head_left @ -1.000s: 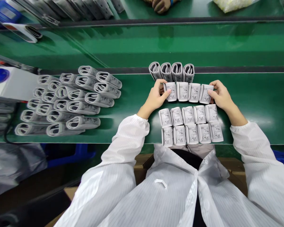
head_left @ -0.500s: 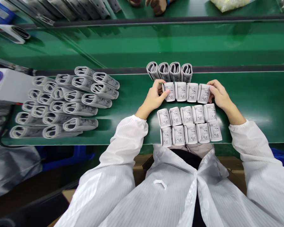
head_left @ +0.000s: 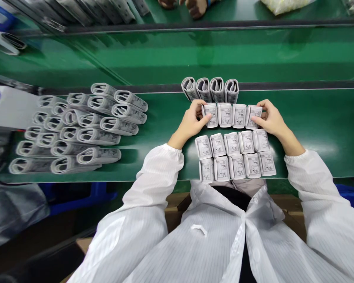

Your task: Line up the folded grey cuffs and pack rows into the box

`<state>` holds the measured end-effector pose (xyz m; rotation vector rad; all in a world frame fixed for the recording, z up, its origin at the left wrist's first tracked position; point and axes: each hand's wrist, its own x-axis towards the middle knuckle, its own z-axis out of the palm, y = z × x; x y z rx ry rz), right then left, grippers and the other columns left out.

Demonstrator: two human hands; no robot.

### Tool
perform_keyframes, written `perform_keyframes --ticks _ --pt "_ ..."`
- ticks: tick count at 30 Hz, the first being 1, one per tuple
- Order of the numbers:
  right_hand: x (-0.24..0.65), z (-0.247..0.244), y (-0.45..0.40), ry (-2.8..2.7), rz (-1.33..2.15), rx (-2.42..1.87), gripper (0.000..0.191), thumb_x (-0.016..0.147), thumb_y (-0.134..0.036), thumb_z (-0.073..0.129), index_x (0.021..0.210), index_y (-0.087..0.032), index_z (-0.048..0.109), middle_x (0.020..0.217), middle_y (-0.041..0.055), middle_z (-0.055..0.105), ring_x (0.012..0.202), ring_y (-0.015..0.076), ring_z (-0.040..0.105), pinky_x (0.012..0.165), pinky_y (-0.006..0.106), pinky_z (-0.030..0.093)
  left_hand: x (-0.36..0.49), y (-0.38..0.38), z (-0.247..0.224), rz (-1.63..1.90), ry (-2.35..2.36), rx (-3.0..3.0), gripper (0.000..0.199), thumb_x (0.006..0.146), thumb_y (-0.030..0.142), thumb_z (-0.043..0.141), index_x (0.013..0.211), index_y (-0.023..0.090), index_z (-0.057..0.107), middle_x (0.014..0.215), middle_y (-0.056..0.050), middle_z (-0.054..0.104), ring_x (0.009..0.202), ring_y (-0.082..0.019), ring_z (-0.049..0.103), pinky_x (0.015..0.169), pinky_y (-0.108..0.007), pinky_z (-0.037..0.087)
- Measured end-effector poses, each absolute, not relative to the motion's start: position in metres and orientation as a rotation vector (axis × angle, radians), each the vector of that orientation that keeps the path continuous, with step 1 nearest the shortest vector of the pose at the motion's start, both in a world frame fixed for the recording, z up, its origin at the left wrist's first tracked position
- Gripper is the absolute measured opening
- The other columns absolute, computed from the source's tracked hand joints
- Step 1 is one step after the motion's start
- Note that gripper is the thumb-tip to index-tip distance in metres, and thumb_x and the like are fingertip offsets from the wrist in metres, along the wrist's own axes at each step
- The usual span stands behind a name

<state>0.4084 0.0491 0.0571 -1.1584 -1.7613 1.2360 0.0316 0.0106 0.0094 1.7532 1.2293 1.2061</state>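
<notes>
Fingers of the left hand and the right hand softly grasp both ends of a row of folded printed packets on the green conveyor belt. They look light and soft, so better hold them by the side edges.

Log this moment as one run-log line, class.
left hand: on leftmost folded printed packet | right hand: on rightmost packet | surface: green conveyor belt
</notes>
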Motion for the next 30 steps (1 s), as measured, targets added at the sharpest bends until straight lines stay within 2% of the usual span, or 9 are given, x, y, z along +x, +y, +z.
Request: perform_keyframes --ticks 5,8,11,15,18,22,26,30 --pt "0.409 0.0549 0.0495 -1.737 1.223 -1.209 0.081 0.077 -0.1 0.085 0.108 -0.03 0.059 0.095 0.0001 0.068 0.055 0.013 0.056 0.044 0.032 0.043 0.0314 0.0105 0.0085 1.212 1.225 1.756 0.069 0.098 0.083 0.08 0.133 0.028 0.06 0.094 -0.001 0.07 0.071 -0.015 0.066 0.069 -0.03 0.054" --pt "0.4097 0.0527 0.0501 -1.697 1.248 -1.22 0.082 0.082 -0.107 0.074 0.107 -0.03 0.061 0.083 -0.001 0.065 0.052 0.0158 0.057 0.043 0.035 0.044 0.0311 0.0105 0.0082 1.211 1.228 1.755 0.069 0.097 0.083 0.08 0.133 0.028 0.059 0.095 -0.001 0.071 0.071 -0.014 0.066 0.067 -0.029 0.052" --pt "0.4098 0.0507 0.0506 -1.671 1.26 -1.223 0.077 0.088 -0.107 0.066 0.106 -0.032 0.063 0.068 -0.0026 0.059 0.05 0.0192 0.058 0.045 0.037 0.045 0.0308 0.0105 0.0082 1.209 1.235 1.752 0.068 0.098 0.082 0.08 0.133 0.028 0.059 0.097 -0.002 0.072 0.072 -0.015 0.066 0.066 -0.029 0.049" --pt "0.4093 0.05 0.0515 -1.649 1.276 -1.223 0.075 0.091 -0.106 0.063 0.108 -0.032 0.064 0.063 -0.0028 0.057 0.049 0.0206 0.057 0.045 0.038 0.046 0.031 0.0107 0.0085 1.203 1.233 1.746 0.068 0.097 0.082 0.08 0.133 0.029 0.059 0.098 -0.003 0.073 0.073 -0.015 0.065 0.067 -0.029 0.048" --pt "0.4093 0.0517 0.0517 -1.673 1.274 -1.201 0.077 0.087 -0.105 0.07 0.108 -0.032 0.063 0.072 -0.0019 0.062 0.05 0.019 0.058 0.045 0.038 0.046 0.0315 0.0106 0.0093 1.208 1.223 1.742 0.067 0.098 0.082 0.08 0.133 0.029 0.059 0.098 -0.002 0.072 0.072 -0.015 0.065 0.067 -0.029 0.048" --pt "0.4097 0.0557 0.0503 -1.726 1.283 -1.172 0.08 0.076 -0.096 0.09 0.112 -0.03 0.061 0.101 0.0012 0.071 0.053 0.0135 0.059 0.045 0.035 0.044 0.0316 0.0102 0.0101 1.211 1.216 1.747 0.066 0.098 0.082 0.079 0.132 0.029 0.059 0.095 -0.001 0.07 0.071 -0.015 0.064 0.067 -0.03 0.047" --pt "0.4092 0.0588 0.0488 -1.736 1.317 -1.155 0.075 0.076 -0.084 0.098 0.113 -0.03 0.06 0.105 0.0011 0.07 0.059 0.0131 0.062 0.047 0.032 0.045 0.031 0.0097 0.0102 1.195 1.227 1.749 0.067 0.098 0.082 0.079 0.133 0.029 0.059 0.094 -0.001 0.069 0.072 -0.015 0.063 0.068 -0.03 0.047" --pt "0.4086 0.0587 0.0492 -1.747 1.315 -1.13 0.079 0.067 -0.076 0.106 0.112 -0.03 0.059 0.107 0.0015 0.07 0.07 0.0162 0.067 0.053 0.031 0.05 0.0312 0.0095 0.0102 1.194 1.223 1.746 0.068 0.098 0.082 0.079 0.133 0.028 0.058 0.094 -0.001 0.068 0.072 -0.015 0.063 0.071 -0.031 0.049"
